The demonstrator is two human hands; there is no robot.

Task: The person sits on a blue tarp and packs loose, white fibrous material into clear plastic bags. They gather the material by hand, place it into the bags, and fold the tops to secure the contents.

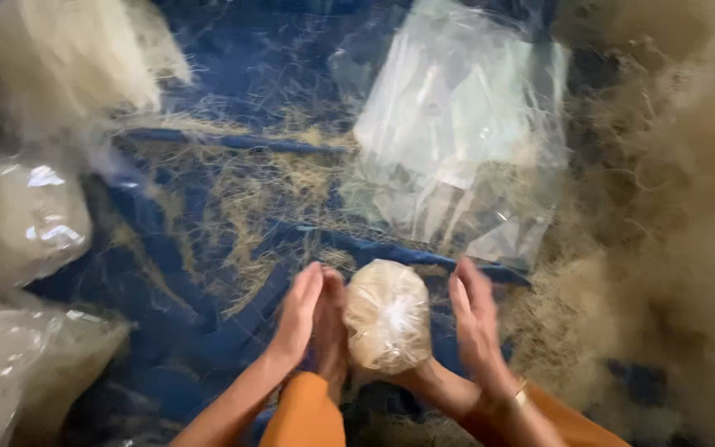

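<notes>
A: Here, two bare hands flank a small clear bag packed with pale fibre (387, 316), which sits low in the middle of the view on a blue tarp (208, 323). The left hand (301, 310) is flat and open-palmed, fingers together, close beside the bag's left side; whether it touches is hard to say.

B: And the right hand (475, 319)?

A: Also open, fingers extended, just off the bag's right side with a visible gap. Neither hand pinches anything. A foot between the arms seems to prop the bag from below, though that part is blurred.

B: What could go wrong?

A: As I judge it, the bag looks overstuffed and rounded, so with both palms loose it could roll or tip onto the tarp. If its mouth is not tied, and I cannot tell, fibre would spill out.

B: Anything around it that adds to the risk?

A: Loose strands litter the tarp. A stack of empty clear bags (461, 136) lies beyond, slippery underhand. A big heap of brownish fibre (672, 248) crowds the right, and filled bags (18, 219) sit at the left. Stray strands could cling and snag.
</notes>
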